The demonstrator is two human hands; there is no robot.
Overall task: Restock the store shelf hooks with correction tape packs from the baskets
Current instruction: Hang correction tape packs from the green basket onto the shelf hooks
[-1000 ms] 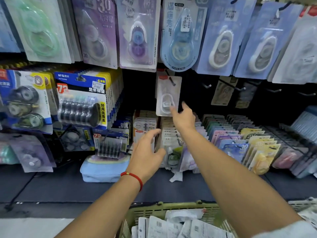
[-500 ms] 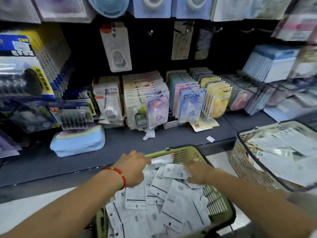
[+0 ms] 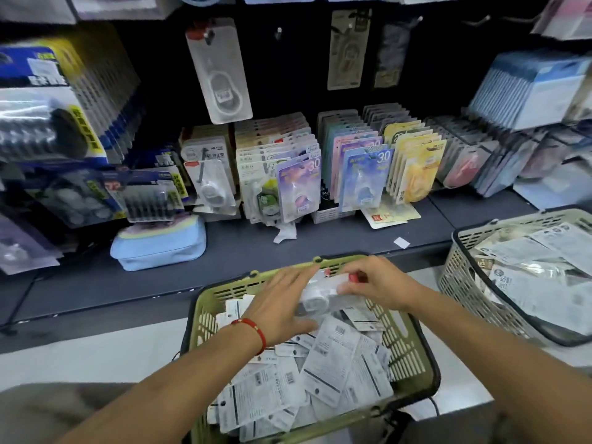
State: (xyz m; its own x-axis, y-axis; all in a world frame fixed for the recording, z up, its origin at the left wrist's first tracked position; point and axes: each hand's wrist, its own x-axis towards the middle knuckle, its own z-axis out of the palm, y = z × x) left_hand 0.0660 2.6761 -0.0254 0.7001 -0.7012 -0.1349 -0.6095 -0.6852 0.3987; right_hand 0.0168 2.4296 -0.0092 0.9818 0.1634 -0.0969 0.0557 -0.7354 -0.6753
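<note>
A green basket [image 3: 205, 302] full of white correction tape packs [image 3: 326, 363] sits below me in front of the shelf. Just above its far rim both hands hold one clear correction tape pack [image 3: 320, 298] with a red top. My left hand [image 3: 282, 302] lies over the pack's left side, thumb beneath it. My right hand [image 3: 381, 286] pinches the red-topped end. One matching pack [image 3: 221, 75] hangs on a shelf hook, and a bare hook [image 3: 279, 30] sticks out to its right.
A beige basket [image 3: 461, 267] with more packs stands at the right. On the dark shelf [image 3: 352, 241] are rows of upright coloured tape packs [image 3: 362, 168], a light blue pouch [image 3: 160, 245] and paper scraps. Larger packs hang at the left.
My hands came down from the hanging pack on the shelf into the green basket. They now hold one pack lifted between them above the heap.
</note>
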